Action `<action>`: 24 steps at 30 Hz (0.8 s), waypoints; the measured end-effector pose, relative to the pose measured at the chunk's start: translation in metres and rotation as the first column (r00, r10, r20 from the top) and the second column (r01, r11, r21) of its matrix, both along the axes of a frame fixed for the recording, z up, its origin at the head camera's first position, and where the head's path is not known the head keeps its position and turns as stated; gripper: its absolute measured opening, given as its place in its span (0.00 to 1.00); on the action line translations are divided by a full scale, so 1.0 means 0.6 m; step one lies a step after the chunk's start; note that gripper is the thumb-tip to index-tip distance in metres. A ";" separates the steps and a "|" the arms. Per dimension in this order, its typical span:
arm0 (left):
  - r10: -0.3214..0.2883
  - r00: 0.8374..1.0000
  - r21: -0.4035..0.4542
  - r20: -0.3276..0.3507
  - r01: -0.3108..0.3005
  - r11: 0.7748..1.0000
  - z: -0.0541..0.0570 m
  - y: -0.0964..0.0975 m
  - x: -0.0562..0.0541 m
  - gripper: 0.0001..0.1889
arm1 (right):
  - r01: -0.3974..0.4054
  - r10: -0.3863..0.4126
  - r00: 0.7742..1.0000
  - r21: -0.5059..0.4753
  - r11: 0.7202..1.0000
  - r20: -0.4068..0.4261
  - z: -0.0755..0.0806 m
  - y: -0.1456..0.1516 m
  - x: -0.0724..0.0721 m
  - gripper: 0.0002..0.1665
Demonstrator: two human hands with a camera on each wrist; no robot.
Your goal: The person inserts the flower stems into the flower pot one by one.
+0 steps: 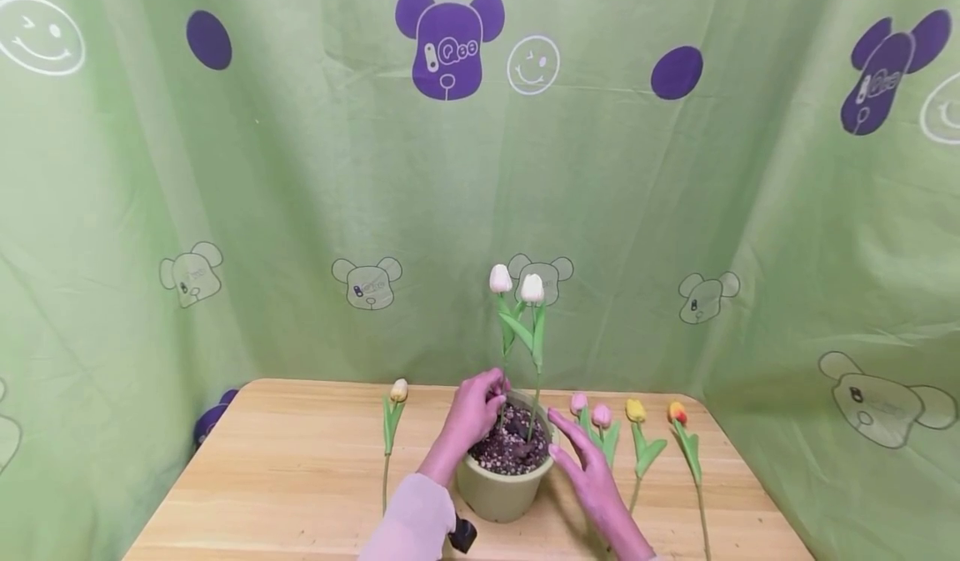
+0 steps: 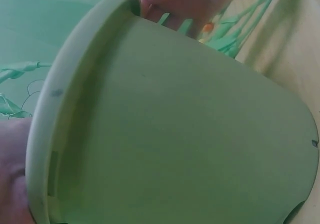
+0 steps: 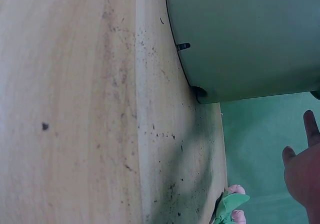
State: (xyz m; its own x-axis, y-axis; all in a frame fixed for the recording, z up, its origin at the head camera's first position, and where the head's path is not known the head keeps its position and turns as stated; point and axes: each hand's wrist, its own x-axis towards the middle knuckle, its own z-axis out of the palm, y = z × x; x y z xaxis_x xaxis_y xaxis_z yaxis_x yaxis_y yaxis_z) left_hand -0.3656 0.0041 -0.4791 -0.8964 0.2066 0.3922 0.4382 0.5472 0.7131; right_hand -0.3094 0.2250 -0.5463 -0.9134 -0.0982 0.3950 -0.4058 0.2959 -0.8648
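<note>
A green pot filled with dark soil stands on the wooden table. Two white tulips rise from it, a left tulip and a right tulip; the right stem enters the soil. My left hand reaches over the pot's left rim, its curled fingers and thumb pinching the left tulip's stem low down. On the other side my right hand holds its fingers extended, fingertips right at the rim. Both hands show beside the rim in the left wrist view.
A cream tulip lies left of the pot. To the right lie pink tulips, a yellow tulip and a red-orange tulip. Dark crumbs dot the table. A green curtain surrounds the table's back and sides.
</note>
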 end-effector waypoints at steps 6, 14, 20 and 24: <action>0.001 1.000 -0.015 -0.011 -0.001 1.000 -0.002 0.000 0.000 0.11 | 0.002 -0.002 1.000 0.017 1.000 0.013 0.003 0.001 0.001 0.30; 0.003 1.000 -0.019 -0.024 -0.004 1.000 0.000 0.002 -0.002 0.10 | 0.017 -0.018 1.000 0.042 0.999 0.018 0.007 0.004 0.001 0.30; 0.022 0.998 -0.056 -0.054 -0.025 0.998 0.001 0.002 0.000 0.12 | 0.014 -0.014 1.000 0.037 0.999 0.009 0.006 0.004 0.002 0.30; 0.029 0.998 -0.056 -0.060 -0.032 0.998 0.000 0.002 0.001 0.17 | 0.007 -0.007 1.000 0.023 1.000 0.009 0.003 0.003 0.002 0.30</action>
State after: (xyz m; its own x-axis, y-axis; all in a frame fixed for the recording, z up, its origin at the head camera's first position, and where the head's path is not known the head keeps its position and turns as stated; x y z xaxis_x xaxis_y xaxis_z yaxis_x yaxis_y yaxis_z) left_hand -0.3648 0.0055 -0.4793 -0.8780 0.2031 0.4334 0.4614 0.5997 0.6538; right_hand -0.3084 0.2271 -0.5443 -0.9176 -0.1008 0.3845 -0.3959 0.3183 -0.8614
